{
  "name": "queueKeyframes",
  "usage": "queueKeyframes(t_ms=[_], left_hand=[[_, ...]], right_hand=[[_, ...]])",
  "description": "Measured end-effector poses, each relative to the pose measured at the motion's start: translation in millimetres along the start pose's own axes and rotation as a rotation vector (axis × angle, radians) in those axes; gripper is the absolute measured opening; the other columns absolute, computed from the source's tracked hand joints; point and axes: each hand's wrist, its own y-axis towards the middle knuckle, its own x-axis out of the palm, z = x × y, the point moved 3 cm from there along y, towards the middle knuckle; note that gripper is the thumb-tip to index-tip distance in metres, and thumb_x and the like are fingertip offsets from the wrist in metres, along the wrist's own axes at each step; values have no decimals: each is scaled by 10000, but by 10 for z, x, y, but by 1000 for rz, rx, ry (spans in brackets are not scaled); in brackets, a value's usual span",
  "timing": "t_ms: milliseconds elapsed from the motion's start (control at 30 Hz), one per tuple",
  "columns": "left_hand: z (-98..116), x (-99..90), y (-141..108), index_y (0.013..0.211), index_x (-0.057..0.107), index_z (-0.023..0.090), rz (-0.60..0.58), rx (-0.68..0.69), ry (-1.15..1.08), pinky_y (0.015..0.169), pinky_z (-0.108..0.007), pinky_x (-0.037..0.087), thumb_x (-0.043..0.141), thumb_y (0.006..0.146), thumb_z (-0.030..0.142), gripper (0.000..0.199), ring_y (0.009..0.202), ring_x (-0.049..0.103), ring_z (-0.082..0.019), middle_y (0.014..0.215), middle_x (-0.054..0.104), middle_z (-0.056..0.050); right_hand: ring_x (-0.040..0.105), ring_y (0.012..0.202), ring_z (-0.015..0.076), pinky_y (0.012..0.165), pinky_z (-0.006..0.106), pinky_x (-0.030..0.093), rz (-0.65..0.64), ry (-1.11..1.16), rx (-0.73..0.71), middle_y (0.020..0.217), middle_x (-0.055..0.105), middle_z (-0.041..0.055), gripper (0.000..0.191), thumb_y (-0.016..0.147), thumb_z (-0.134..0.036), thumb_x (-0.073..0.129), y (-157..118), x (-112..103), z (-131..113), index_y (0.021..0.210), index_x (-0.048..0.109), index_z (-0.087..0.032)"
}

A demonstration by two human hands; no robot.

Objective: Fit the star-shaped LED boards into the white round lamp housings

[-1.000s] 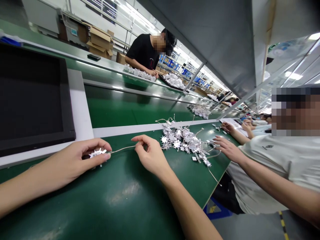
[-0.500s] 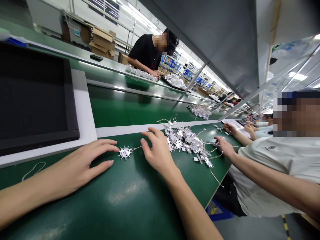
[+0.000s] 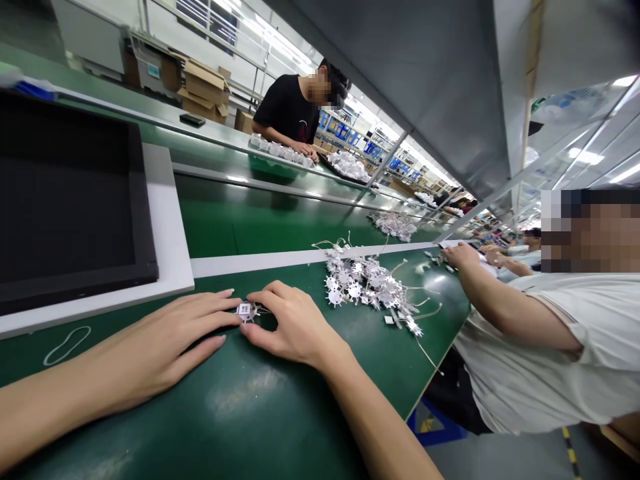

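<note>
Right hand (image 3: 296,325) has moved left onto the spiked piece (image 3: 245,311), its grip closed on the rim; left hand (image 3: 175,337) has an open grip, fingertips alongside. Near the surface's (image 3: 210,420) far edge, this piece seems mid-handling; whether the heap (image 3: 367,280) toward the right edge is finished, I cannot tell.

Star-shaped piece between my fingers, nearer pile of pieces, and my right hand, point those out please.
Star-shaped piece (image 3: 245,311), head view: its white square.
Nearer pile (image 3: 367,283), head view: its middle.
Right hand (image 3: 299,325), head view: back of the hand.
</note>
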Motion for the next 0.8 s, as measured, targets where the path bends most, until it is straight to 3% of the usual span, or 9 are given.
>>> queueKeyframes(t_ms=[100, 233, 367, 500, 800], left_hand=[[47, 17, 9, 1427, 570, 485, 39, 3, -39, 1143, -569, 513, 378, 1063, 396, 422, 1396, 571, -292, 1525, 564, 95], [71, 15, 1, 1369, 639, 448, 107, -82, -60, 1104, -568, 545, 331, 1060, 404, 438, 1370, 595, -304, 1510, 589, 60], [67, 6, 15, 1336, 678, 411, 76, -38, -40, 1058, -527, 589, 395, 1040, 457, 412, 1323, 633, -318, 1486, 616, 28], [58, -16, 18, 1288, 711, 402, 104, -23, -40, 1067, -512, 587, 410, 1040, 480, 398, 1320, 635, -319, 1470, 630, 28], [27, -17, 0, 1351, 660, 420, 25, -20, -45, 1124, -503, 548, 491, 1029, 443, 365, 1373, 592, -310, 1526, 576, 53]], right_hand=[[677, 1076, 262, 945, 386, 494, -22, -19, 7, 1249, 682, 107, 508, 920, -427, 738, 10, 8, -28, 1352, 654, -172], [667, 1072, 238, 946, 375, 466, -5, -126, 39, 1180, 714, 65, 354, 949, -419, 694, 21, 2, -15, 1222, 703, -195], [634, 1047, 331, 923, 477, 441, 117, -244, 204, 1060, 709, 135, 253, 955, -329, 645, 0, -40, 149, 1103, 722, -139], [570, 1162, 394, 965, 541, 412, 264, -313, 310, 1233, 649, 220, 265, 940, -173, 559, -34, -79, 286, 1158, 697, -113], [541, 1293, 308, 1081, 473, 416, 303, -207, 137, 1311, 648, 149, 261, 985, -253, 562, -12, -17, 112, 1196, 698, -183]])
